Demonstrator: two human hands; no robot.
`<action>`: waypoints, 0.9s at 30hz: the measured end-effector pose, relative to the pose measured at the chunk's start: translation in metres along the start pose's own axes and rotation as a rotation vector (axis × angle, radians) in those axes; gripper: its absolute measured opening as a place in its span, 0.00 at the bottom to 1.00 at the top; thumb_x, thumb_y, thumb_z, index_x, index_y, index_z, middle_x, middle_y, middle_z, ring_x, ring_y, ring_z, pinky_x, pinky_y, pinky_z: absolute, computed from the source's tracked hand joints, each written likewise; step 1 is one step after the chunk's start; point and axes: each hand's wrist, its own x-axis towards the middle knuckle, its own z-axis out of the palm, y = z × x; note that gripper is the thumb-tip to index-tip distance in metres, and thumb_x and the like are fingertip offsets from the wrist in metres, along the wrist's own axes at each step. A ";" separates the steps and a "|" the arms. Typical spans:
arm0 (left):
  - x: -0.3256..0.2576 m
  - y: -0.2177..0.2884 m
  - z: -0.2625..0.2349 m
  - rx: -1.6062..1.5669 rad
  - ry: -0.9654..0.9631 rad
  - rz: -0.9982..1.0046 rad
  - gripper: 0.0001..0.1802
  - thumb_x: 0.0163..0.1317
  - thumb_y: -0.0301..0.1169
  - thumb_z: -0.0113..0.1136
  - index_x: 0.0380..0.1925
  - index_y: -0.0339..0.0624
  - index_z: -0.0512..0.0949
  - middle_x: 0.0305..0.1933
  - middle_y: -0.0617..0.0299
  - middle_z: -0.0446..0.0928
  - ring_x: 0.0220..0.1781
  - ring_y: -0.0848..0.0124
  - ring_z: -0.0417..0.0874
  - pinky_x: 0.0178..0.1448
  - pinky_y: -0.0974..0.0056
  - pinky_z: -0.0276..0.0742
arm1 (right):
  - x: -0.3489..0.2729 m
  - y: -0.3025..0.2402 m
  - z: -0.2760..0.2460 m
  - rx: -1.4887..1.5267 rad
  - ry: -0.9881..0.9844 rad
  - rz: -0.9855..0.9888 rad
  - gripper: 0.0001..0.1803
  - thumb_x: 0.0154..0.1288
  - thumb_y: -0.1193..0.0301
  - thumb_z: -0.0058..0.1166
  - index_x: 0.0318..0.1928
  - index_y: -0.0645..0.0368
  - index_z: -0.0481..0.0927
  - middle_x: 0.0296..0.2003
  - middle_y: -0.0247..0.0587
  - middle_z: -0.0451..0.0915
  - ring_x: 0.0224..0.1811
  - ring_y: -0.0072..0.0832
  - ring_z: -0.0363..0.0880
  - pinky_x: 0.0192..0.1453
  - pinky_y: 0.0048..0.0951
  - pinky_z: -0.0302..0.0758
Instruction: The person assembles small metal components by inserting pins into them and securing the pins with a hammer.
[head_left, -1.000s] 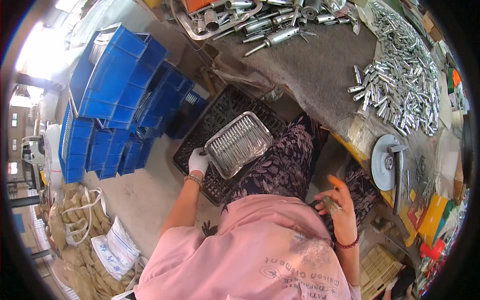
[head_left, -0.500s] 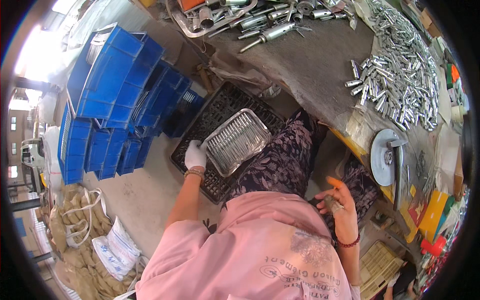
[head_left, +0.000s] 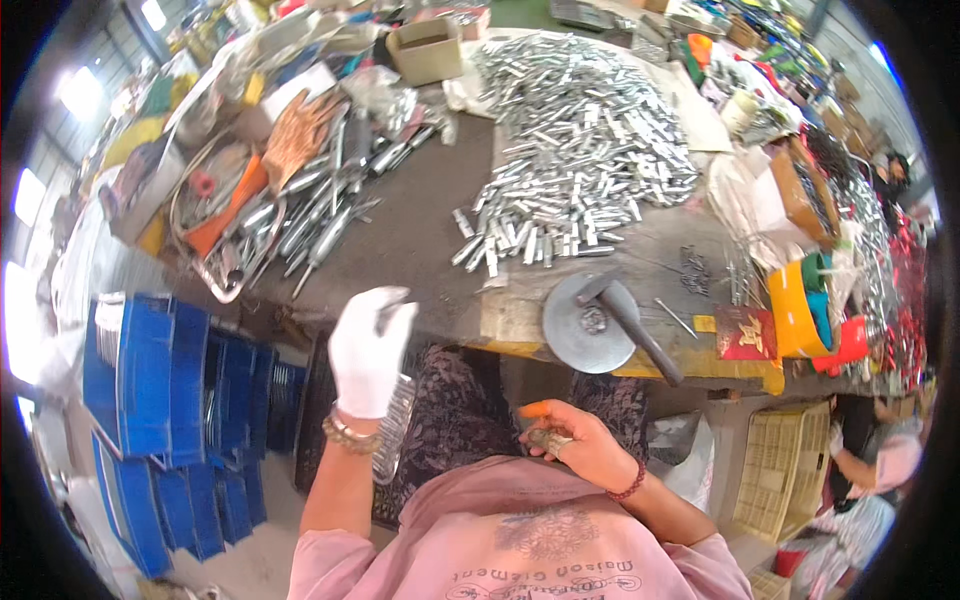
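Observation:
My left hand (head_left: pixel 368 352), in a white glove, is raised at the front edge of the workbench (head_left: pixel 420 220). Its thumb and fingers are curved with a gap between them, and nothing shows in it. Partly hidden behind that wrist is a silver metal tray (head_left: pixel 396 432) of thin metal rods, beside my leg. My right hand (head_left: pixel 580 438) hovers over my lap, bare except for an orange finger cover and wrappings on the fingers. Its fingers are loosely bent and apart, with no held thing visible. Nearest to it on the bench lies a round metal plate (head_left: pixel 575 345) with a hammer (head_left: pixel 640 335) across it.
A large heap of short metal tubes (head_left: pixel 590 150) covers the bench's middle. Metal tools (head_left: pixel 325 225) and an orange glove (head_left: pixel 300 130) lie left. Blue bins (head_left: pixel 165 380) are stacked at lower left. A yellow crate (head_left: pixel 775 465) stands right, near another person (head_left: pixel 880 460).
My left hand has left the tray and risen to the bench edge. My right hand has moved inward over my lap. The view has swung toward the bench.

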 end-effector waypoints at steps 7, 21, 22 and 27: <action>0.069 0.044 0.091 0.394 -0.321 0.097 0.23 0.67 0.49 0.78 0.53 0.48 0.87 0.51 0.53 0.88 0.51 0.52 0.90 0.58 0.52 0.86 | -0.033 -0.028 -0.024 -0.229 0.204 -0.210 0.26 0.74 0.83 0.58 0.70 0.59 0.81 0.45 0.40 0.88 0.44 0.23 0.86 0.53 0.29 0.83; 0.068 0.044 0.106 0.525 -0.258 0.066 0.12 0.66 0.42 0.78 0.42 0.51 0.88 0.45 0.57 0.88 0.47 0.55 0.91 0.53 0.52 0.87 | 0.002 -0.058 -0.150 -1.369 1.024 -0.463 0.12 0.59 0.75 0.71 0.44 0.52 0.87 0.45 0.39 0.82 0.53 0.44 0.87 0.53 0.46 0.86; 0.065 0.041 0.106 0.529 -0.261 0.054 0.13 0.66 0.43 0.77 0.44 0.51 0.88 0.46 0.56 0.88 0.47 0.54 0.91 0.54 0.51 0.87 | 0.003 -0.059 -0.151 -1.362 1.006 -0.482 0.12 0.59 0.75 0.71 0.44 0.52 0.87 0.45 0.39 0.82 0.53 0.44 0.87 0.53 0.46 0.86; 0.056 0.044 0.095 0.535 -0.282 0.015 0.12 0.67 0.42 0.75 0.43 0.50 0.90 0.43 0.56 0.88 0.44 0.54 0.91 0.54 0.53 0.86 | -0.008 -0.068 -0.143 -1.268 0.955 -0.552 0.13 0.57 0.75 0.73 0.42 0.52 0.85 0.44 0.38 0.84 0.52 0.42 0.88 0.52 0.45 0.85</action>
